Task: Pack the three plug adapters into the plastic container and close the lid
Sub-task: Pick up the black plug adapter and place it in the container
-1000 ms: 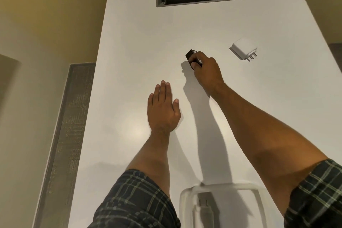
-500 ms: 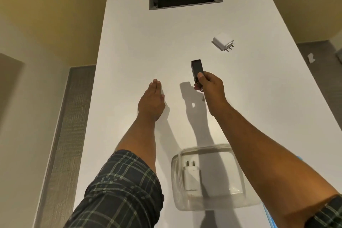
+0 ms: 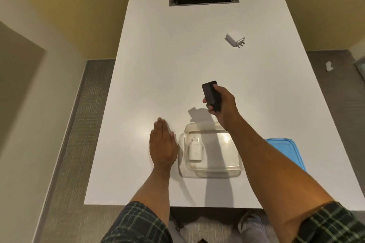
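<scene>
A person standing at a white table (image 3: 158, 65) carries a black plug adapter (image 3: 211, 94) toward an open clear plastic container (image 3: 211, 171), the right hand (image 3: 223, 104) wrapped around the adapter's lower half with the thumb on its near face. A second ago the same adapter was being pinched off the tabletop farther out; it is now lifted clear and drawn back to a spot just beyond the container's far rim, its shadow falling beside that rim. The left hand (image 3: 162, 144), flat on the table with fingers pressed together, has slid back to rest just beside the container's left wall. One white adapter (image 3: 195, 150) already lies inside on the left, pins pointing away. Another white adapter (image 3: 235, 39) sits untouched well out on the table's far right. The blue lid (image 3: 286, 150) waits on the table to the container's right, partly hidden by the forearm. By this reckoning the packing stands one adapter in, one about to follow, with the last pickup and the lid to come.
</scene>
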`<state>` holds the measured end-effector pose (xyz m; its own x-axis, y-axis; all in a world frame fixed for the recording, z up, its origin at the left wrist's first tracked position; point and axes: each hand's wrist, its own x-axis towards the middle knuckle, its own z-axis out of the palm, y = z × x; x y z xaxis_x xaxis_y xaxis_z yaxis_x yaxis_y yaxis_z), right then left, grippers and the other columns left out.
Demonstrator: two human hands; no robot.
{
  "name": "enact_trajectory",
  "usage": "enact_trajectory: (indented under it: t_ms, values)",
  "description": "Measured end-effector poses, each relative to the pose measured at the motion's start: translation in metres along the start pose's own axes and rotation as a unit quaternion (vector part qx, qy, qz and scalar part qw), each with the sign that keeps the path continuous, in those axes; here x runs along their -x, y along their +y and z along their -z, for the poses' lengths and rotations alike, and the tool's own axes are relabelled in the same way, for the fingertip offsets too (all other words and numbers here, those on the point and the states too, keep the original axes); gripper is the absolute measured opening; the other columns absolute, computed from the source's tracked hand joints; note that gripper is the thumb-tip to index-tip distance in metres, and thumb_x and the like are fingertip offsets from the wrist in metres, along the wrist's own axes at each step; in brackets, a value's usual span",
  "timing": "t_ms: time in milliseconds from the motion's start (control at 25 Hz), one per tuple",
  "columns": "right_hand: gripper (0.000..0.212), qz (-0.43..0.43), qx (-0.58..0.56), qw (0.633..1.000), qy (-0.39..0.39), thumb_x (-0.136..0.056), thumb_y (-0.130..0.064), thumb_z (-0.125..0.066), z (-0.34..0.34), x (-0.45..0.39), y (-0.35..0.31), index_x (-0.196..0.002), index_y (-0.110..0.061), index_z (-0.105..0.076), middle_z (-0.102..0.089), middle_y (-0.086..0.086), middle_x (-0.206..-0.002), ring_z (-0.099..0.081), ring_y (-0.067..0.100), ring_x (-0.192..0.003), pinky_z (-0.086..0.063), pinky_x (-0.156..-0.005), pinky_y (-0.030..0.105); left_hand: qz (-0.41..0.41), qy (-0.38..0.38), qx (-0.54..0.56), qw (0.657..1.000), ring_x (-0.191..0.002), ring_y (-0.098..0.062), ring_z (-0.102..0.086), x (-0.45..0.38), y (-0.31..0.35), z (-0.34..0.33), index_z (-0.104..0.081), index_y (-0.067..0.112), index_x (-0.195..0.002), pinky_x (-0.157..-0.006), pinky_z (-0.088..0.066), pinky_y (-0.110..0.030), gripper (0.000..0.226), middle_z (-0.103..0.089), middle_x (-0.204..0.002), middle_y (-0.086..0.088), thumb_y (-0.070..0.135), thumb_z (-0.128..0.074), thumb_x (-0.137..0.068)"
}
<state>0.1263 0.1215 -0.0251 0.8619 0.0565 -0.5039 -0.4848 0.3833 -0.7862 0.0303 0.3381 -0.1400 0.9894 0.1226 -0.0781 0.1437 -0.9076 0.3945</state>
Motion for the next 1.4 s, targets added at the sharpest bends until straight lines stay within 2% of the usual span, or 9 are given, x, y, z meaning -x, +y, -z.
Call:
enact_trajectory:
  t_ms: [120, 360, 520, 680, 960, 1120, 1240, 1320, 1400]
  values:
    - [0.044, 0.021, 0.174, 0.984, -0.031, -0.084, -0.053, -0.068, 0.009, 0.025, 0.004, -0.094, -0.011, -0.062, -0.059, 0.011, -0.073, -0.042, 0.016, -0.053, -0.031, -0.051, 0.027, 0.005, -0.054, -0.002, 0.999, -0.156, -0.024, -0.018, 0.032, -0.010, -0.003, -0.018, 0.007, -0.160, -0.126, -0.022, -0.042, 0.065, -0.016, -0.168, -0.009, 0.038, -0.024, -0.104]
    - [0.029, 0.098, 0.430, 0.888, -0.132, -0.073, -0.032, -0.087, 0.024, 0.075, 0.009, -0.097, -0.025, -0.071, -0.072, -0.008, -0.094, -0.062, -0.002, -0.077, -0.047, -0.069, 0.009, -0.072, -0.150, -0.081, 0.983, -0.157, -0.019, 0.009, 0.045, -0.028, 0.004, 0.007, 0.012, -0.160, -0.127, -0.002, -0.040, 0.085, 0.013, -0.169, -0.003, 0.060, 0.001, -0.091]
    - [0.049, 0.140, 0.684, 0.692, -0.182, -0.067, -0.048, -0.084, 0.033, 0.075, 0.020, -0.112, -0.034, -0.068, -0.065, -0.014, -0.108, -0.059, 0.011, -0.099, -0.046, -0.081, 0.031, -0.060, -0.175, -0.094, 0.978, -0.157, -0.031, -0.004, 0.038, -0.026, 0.006, -0.001, 0.005, -0.159, -0.126, -0.012, -0.048, 0.093, 0.004, -0.169, -0.014, 0.062, -0.001, -0.085]
    - [0.043, 0.164, 0.831, 0.488, -0.213, -0.078, -0.040, -0.070, 0.039, 0.077, 0.038, -0.120, -0.038, -0.064, -0.061, -0.011, -0.119, -0.056, 0.021, -0.106, -0.037, -0.084, 0.035, -0.039, -0.232, -0.111, 0.966, -0.157, -0.024, 0.013, 0.032, -0.019, 0.011, 0.015, 0.010, -0.158, -0.127, 0.001, -0.043, 0.082, 0.021, -0.167, -0.008, 0.059, -0.011, -0.098]
    - [0.019, 0.265, 0.866, 0.338, -0.257, -0.076, -0.017, -0.068, 0.038, 0.076, 0.068, -0.090, -0.028, -0.071, -0.065, -0.007, -0.097, -0.061, 0.022, -0.085, -0.032, -0.070, 0.033, -0.036, -0.265, -0.122, 0.956, -0.155, -0.023, 0.020, 0.030, -0.019, 0.012, 0.020, 0.012, -0.157, -0.127, 0.006, -0.042, 0.076, 0.027, -0.166, -0.007, 0.050, -0.020, -0.105]
    - [0.019, 0.301, 0.841, 0.362, -0.268, -0.064, -0.012, -0.080, 0.045, 0.077, 0.079, -0.065, -0.024, -0.066, -0.060, -0.001, -0.078, -0.057, 0.025, -0.055, -0.028, -0.049, 0.026, -0.032, -0.274, -0.111, 0.955, -0.155, -0.021, 0.022, 0.029, -0.019, 0.013, 0.022, 0.014, -0.157, -0.126, 0.008, -0.042, 0.076, 0.029, -0.165, -0.005, 0.051, -0.019, -0.105]
    - [0.012, 0.282, 0.831, 0.392, -0.276, -0.078, -0.013, -0.073, 0.047, 0.075, 0.081, -0.086, -0.021, -0.072, -0.062, 0.003, -0.097, -0.062, 0.029, -0.067, -0.038, -0.047, 0.028, -0.030, -0.280, -0.111, 0.953, -0.154, -0.021, 0.023, 0.029, -0.019, 0.014, 0.023, 0.014, -0.157, -0.126, 0.009, -0.042, 0.076, 0.030, -0.165, -0.005, 0.051, -0.019, -0.105]
    - [0.030, 0.254, 0.833, 0.414, -0.264, -0.083, -0.012, -0.066, 0.051, 0.074, 0.080, -0.109, -0.026, -0.069, -0.058, 0.001, -0.118, -0.065, 0.030, -0.086, -0.049, -0.057, 0.033, -0.027, -0.280, -0.106, 0.954, -0.154, -0.021, 0.023, 0.029, -0.018, 0.015, 0.023, 0.015, -0.157, -0.126, 0.009, -0.041, 0.076, 0.030, -0.165, -0.004, 0.051, -0.019, -0.105]
    - [0.051, 0.203, 0.815, 0.490, -0.232, -0.080, -0.014, -0.068, 0.054, 0.077, 0.075, -0.128, -0.031, -0.060, -0.051, -0.006, -0.133, -0.065, 0.025, -0.098, -0.051, -0.067, 0.033, -0.027, -0.280, -0.105, 0.954, -0.154, -0.021, 0.023, 0.029, -0.018, 0.015, 0.022, 0.015, -0.157, -0.127, 0.008, -0.041, 0.076, 0.030, -0.165, -0.004, 0.051, -0.020, -0.105]
